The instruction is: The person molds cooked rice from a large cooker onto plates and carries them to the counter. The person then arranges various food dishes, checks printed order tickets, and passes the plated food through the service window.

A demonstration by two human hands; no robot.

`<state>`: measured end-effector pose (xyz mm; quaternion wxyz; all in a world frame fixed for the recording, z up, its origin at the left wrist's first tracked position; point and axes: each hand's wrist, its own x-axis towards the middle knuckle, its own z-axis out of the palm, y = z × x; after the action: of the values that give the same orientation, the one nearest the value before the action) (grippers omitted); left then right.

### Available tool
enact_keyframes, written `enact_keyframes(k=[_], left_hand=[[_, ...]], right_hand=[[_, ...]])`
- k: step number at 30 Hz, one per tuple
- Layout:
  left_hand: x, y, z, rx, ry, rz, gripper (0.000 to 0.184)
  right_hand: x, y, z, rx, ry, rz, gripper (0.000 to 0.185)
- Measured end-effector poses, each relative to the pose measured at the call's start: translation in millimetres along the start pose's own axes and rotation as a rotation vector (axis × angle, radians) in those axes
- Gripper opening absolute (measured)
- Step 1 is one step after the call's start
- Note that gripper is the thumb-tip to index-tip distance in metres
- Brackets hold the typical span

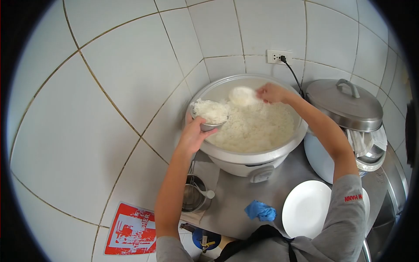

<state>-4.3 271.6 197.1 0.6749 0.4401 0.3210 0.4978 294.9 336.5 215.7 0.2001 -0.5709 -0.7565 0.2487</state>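
Observation:
A large white rice cooker (262, 158) stands open, with white rice (257, 131) inside it. At its left rim my left hand (193, 134) is closed around a metal bowl (209, 127) heaped with rice. Over the back part of the cooker, my right hand (271, 93) has its fingers closed, blurred by motion. Just left of those fingers is a pale rounded paddle (243, 96), also blurred, above the rice and to the right of the bowl. The paddle's handle is hidden in my right hand.
Right of the cooker, a metal lid (345, 105) tops another pot (317, 153). On the steel counter (231, 192) are a white plate (305, 208), a blue cloth (260, 211) and a dark container (192, 194) with a ladle (208, 194). A black cord (293, 72) runs from the wall outlet.

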Motion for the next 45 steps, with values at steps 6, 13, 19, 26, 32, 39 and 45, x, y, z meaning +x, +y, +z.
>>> enact_keyframes(k=[6, 13, 19, 26, 32, 39, 45], left_hand=[[21, -22, 37, -0.063, 0.047, -0.078, 0.044], [23, -15, 32, -0.202, -0.048, -0.139, 0.044], [27, -25, 39, -0.238, -0.117, -0.037, 0.047], [15, -33, 70, -0.598, -0.317, -0.111, 0.063], [10, -35, 60, -0.503, -0.357, -0.213, 0.06], [3, -38, 70, -0.369, -0.349, -0.233, 0.058], [5, -34, 74, -0.343, -0.17, -0.126, 0.059]], right_hand=[[-43, -72, 68, -0.929, 0.637, -0.231, 0.03], [-37, -34, 26, 0.424, 0.191, -0.062, 0.043], [-53, -46, 43, 0.795, 0.221, -0.091, 0.046], [-83, -65, 23, 0.337, 0.38, -0.057, 0.042], [-121, -49, 13, 0.184, 0.367, -0.315, 0.026], [-111, -60, 13, -0.065, 0.275, -0.325, 0.028], [-121, -67, 35, 0.075, 0.358, -0.471, 0.028]])
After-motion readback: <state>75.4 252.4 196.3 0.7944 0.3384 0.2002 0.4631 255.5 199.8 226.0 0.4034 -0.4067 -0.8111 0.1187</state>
